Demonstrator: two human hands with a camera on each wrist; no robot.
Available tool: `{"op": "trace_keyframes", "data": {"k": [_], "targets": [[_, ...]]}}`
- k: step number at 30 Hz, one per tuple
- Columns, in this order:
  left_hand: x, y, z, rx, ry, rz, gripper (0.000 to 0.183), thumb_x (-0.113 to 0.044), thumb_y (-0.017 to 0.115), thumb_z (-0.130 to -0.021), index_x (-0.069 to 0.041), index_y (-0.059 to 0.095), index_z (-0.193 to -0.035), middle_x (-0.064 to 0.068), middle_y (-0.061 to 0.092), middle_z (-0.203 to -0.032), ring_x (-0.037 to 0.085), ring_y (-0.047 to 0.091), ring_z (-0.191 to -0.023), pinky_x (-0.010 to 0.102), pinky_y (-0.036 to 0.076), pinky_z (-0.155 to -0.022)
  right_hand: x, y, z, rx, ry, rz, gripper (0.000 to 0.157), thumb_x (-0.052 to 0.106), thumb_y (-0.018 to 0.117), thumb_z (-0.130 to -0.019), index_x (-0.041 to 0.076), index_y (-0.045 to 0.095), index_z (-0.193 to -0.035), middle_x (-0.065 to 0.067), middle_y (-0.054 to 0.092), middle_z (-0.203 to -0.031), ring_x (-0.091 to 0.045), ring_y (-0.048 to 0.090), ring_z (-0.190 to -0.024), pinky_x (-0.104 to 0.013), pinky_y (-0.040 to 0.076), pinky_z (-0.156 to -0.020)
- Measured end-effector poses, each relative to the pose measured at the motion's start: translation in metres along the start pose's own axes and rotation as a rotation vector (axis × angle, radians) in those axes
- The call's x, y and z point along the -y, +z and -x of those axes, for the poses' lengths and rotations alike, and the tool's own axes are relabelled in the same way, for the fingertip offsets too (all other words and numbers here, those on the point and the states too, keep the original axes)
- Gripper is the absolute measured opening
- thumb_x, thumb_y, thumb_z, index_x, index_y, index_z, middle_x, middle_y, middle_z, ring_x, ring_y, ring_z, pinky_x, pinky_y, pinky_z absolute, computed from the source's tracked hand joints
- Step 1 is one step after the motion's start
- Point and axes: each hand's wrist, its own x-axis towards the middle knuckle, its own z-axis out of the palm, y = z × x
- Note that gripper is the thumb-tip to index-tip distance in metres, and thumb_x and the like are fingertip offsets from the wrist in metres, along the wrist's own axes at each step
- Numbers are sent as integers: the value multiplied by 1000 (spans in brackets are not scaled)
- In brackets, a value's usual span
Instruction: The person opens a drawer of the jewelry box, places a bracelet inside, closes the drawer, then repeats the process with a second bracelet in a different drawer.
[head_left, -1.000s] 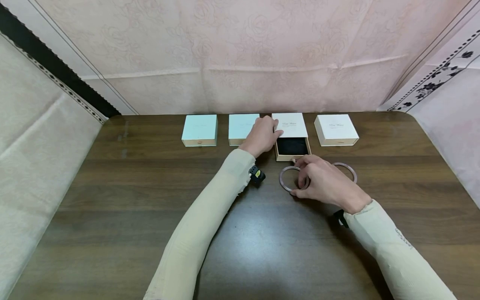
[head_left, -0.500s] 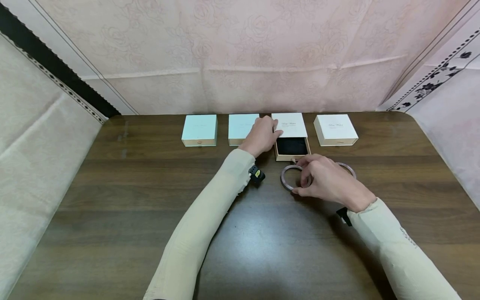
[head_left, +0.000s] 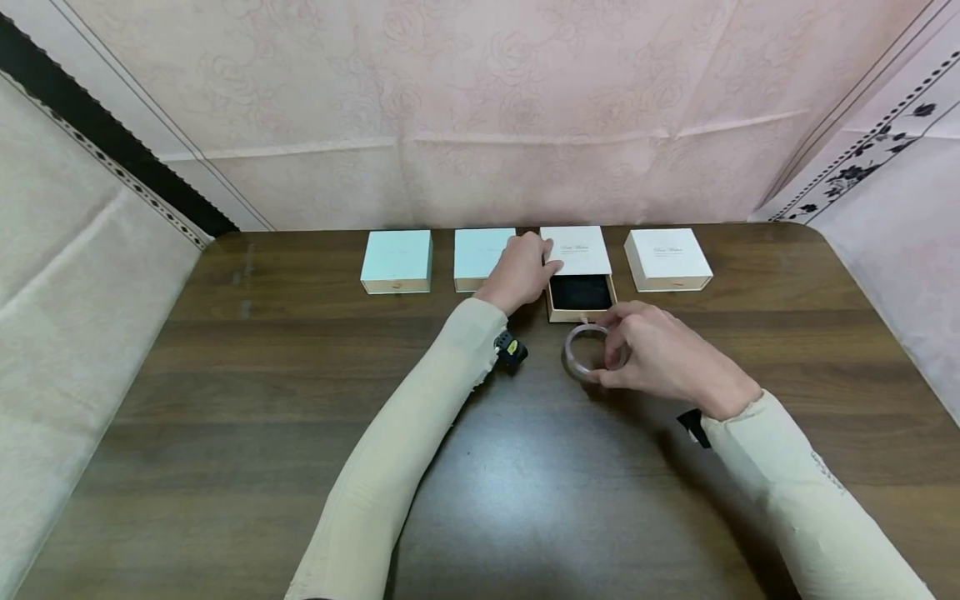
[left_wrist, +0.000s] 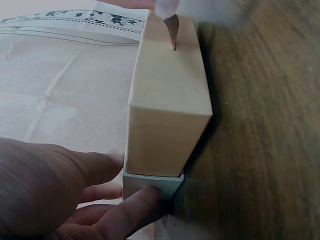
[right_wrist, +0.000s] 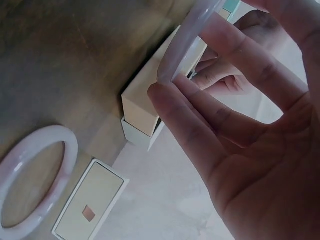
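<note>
Bangle point(right_wrist: 187, 42) nudged slightly rightward | right hand point(head_left: 663, 354) pinching it | left hand point(head_left: 517, 275) seemingly gripping drawer box point(head_left: 577, 254), partly hidden

I read this as a small draped-off tabletop corner; whether it sits in a home or a studio, I can't make out from my feed. In the head view, a creased, rose-patterned pink cloth point(head_left: 487, 108) fills the top, and pale sheeting point(head_left: 75, 275) covers the left edge, with a black floral border point(head_left: 855, 171) at upper right. Below I see a round-cornered wood-grain surface point(head_left: 225, 433), with printed gift-style boxes point(head_left: 396, 256) lined up across the middle.
</note>
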Motion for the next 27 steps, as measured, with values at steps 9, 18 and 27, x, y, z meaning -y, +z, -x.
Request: {"op": "trace_keyframes", "data": {"k": [9,18,27], "targets": [[0,0,1,-6,2,5,46,-25,58,-106,-13,36,-68,0,30,-59,15,33,-52,25,32,-58,1,-8,-2,10,-12,25,21,23,88,-76,27,71,-63,-12,71,-116,-25,69,-104,-41,56,-86],[0,0,0,2,0,-9,44,-26,57,-106,-13,37,-70,0,31,-60,17,36,-56,25,33,-60,1,-16,-6,7,-8,35,20,23,87,-77,24,72,-64,-14,72,-117,-30,70,-102,-44,56,-87],[0,0,-1,17,-22,-15,42,-27,56,-107,-13,38,-72,0,32,-60,16,36,-54,25,34,-58,-2,-21,-14,22,5,52,23,27,84,-82,23,69,-66,-11,72,-115,-27,70,-101,-42,55,-86]]}}
